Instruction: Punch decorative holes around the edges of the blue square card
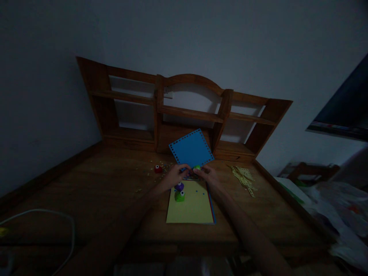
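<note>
My right hand [209, 175] is closed around a small green craft punch [197, 168] at the far end of the papers. Beside it, my left hand [174, 177] has its fingers pinched together; what is between them, if anything, I cannot make out. Beyond both hands lies a blue paper sheet [191, 148] with holes punched along its edges. A yellow paper sheet [191, 211] lies nearer, on top of other coloured sheets. On its left part sit a purple punch [179, 186] and another green punch [179, 197], each with an eye.
To the left of my hands stands a red punch [158, 169] among scattered paper bits. Cut yellow strips [243, 177] lie on the right of the wooden desk [115, 184]. A wooden shelf unit [189, 111] rises at the back. A white cable [43, 210] hangs at the near left.
</note>
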